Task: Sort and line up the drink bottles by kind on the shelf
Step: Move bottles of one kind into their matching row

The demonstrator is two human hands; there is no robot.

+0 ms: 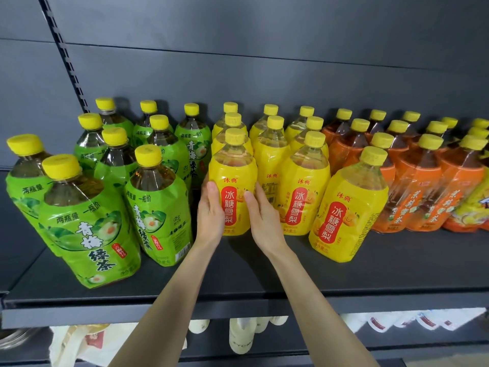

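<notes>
Bare forearms reaching up over the front edge of the dark grey metal shelf (238, 284). Left hand (210, 210) and right hand (260, 215) cupped around the lower half of the front yellow-labelled clear plastic bottle (232, 186), palms on either flank, thumbs lying on the label; bottle standing upright on the shelf, set back from the front edge, at the head of the leftmost yellow column. Grip from both sides probably meant for turning the label square to the front or sliding the bottle into line. Label reading 沐典 above a red panel with 冰糖雪梨, small print at the foot ending in 1L.

Further right, another yellow-labelled bottle (349, 205) standing nearer the front edge than its neighbours, out of line, likely needing a push back. Same writing on it.

Toward the left end, green-labelled bottles of amber tea (92, 223), staggered and leaning, some near the front edge, so apparently not yet straightened. Readable: 两瓶量 一瓶价 and 青梅绿茶.

Toward the right end, orange-labelled bottles of dark tea (423, 189) in tidy columns running to the back panel; label seems to read 茉莉蜜茶. Yellow caps throughout. Sorting by kind largely done; lining up remaining.
</notes>
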